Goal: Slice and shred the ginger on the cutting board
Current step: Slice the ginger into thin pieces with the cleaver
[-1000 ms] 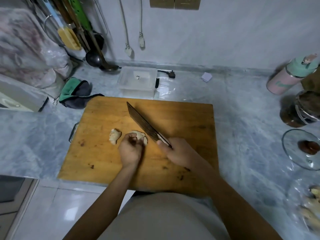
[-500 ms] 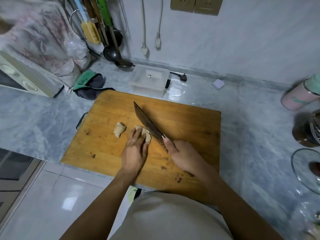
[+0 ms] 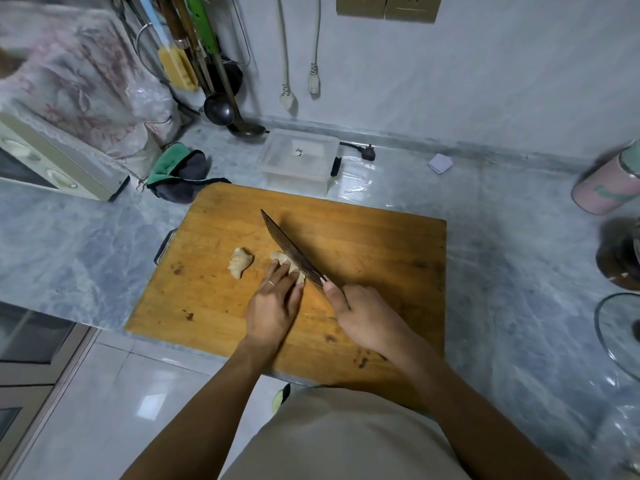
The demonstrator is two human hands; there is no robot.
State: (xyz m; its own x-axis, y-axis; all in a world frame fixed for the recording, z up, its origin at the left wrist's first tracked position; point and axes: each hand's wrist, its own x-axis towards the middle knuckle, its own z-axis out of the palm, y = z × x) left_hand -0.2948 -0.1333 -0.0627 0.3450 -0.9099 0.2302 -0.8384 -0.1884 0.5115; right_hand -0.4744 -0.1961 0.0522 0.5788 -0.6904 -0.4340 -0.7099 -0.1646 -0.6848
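Note:
A wooden cutting board (image 3: 374,244) lies on the marble counter. Two pale ginger pieces rest on it: a loose piece (image 3: 239,262) at the left and a second piece (image 3: 289,263) under my fingers. My left hand (image 3: 275,303) presses flat on that second ginger piece, with a ring on one finger. My right hand (image 3: 367,315) grips the handle of a dark cleaver (image 3: 292,252). The blade stands edge-down against the right side of the held ginger and points away toward the back left.
Behind the board stand a clear plastic box (image 3: 299,161) and a green-grey cloth (image 3: 180,173). A small oven (image 3: 52,168) sits at left, ladles (image 3: 221,109) hang by the wall. At right are a pink bottle (image 3: 606,188), a dark jar (image 3: 620,258) and a glass lid (image 3: 620,330).
My left hand has opened from a curled grip to fingers laid flat over the ginger. The cleaver blade has come up against the ginger's right side. The view has shifted left.

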